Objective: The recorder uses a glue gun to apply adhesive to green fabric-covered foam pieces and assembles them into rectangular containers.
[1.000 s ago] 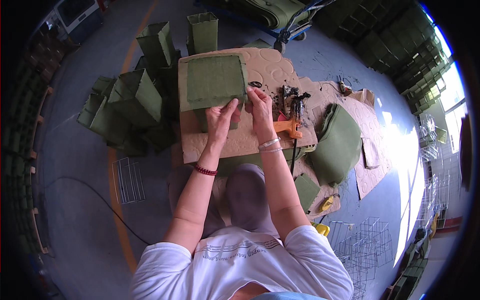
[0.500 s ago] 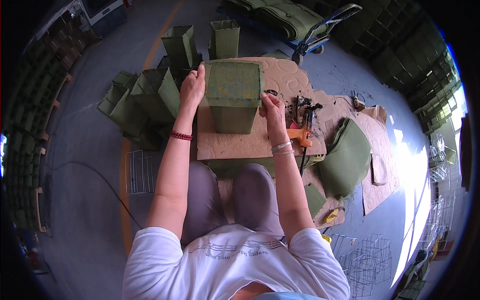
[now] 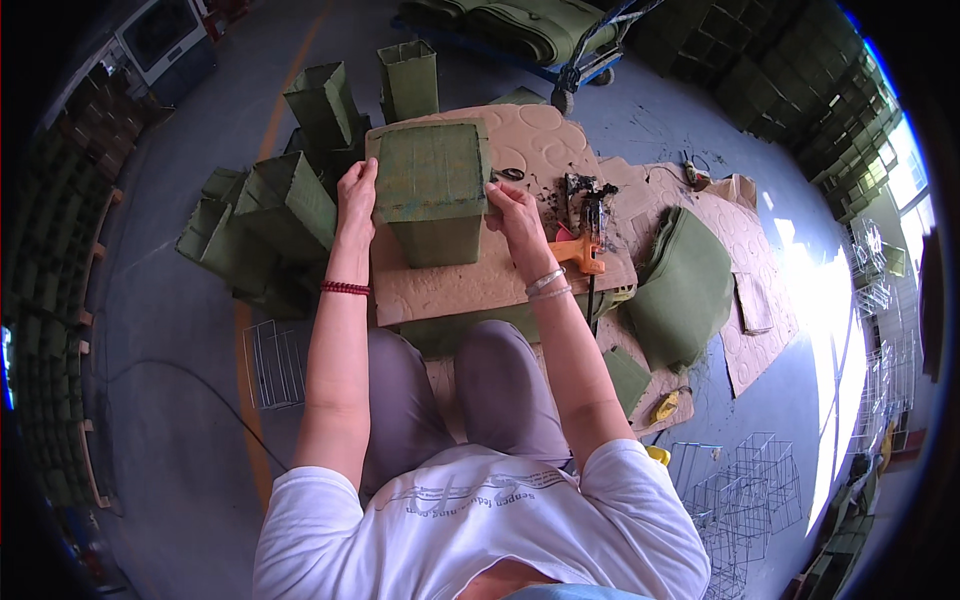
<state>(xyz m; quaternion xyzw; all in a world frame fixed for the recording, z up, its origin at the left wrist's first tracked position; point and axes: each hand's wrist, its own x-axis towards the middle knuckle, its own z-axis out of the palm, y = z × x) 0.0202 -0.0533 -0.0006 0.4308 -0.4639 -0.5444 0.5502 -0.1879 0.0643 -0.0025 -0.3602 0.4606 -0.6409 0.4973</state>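
Observation:
A green fabric box stands on the cardboard-topped work surface, its square, stained face turned up and its side wall toward me. My left hand is closed on the box's upper left edge, thumb on top. At the upper right edge, my right hand pinches the box's rim between thumb and fingers. Just right of that hand lies an orange glue gun, its front end blackened with residue. A black ring-shaped thing lies beyond my right hand.
Open-topped green boxes stand in a cluster at left. A stack of green fabric sheets is at right. Wire frames stand on the floor at lower right, another wire frame at left. A blue cart carries green rolls behind.
The view has shifted, so the scene sits further left. The box's upturned face shows more squarely. Both hands keep their hold on its edges.

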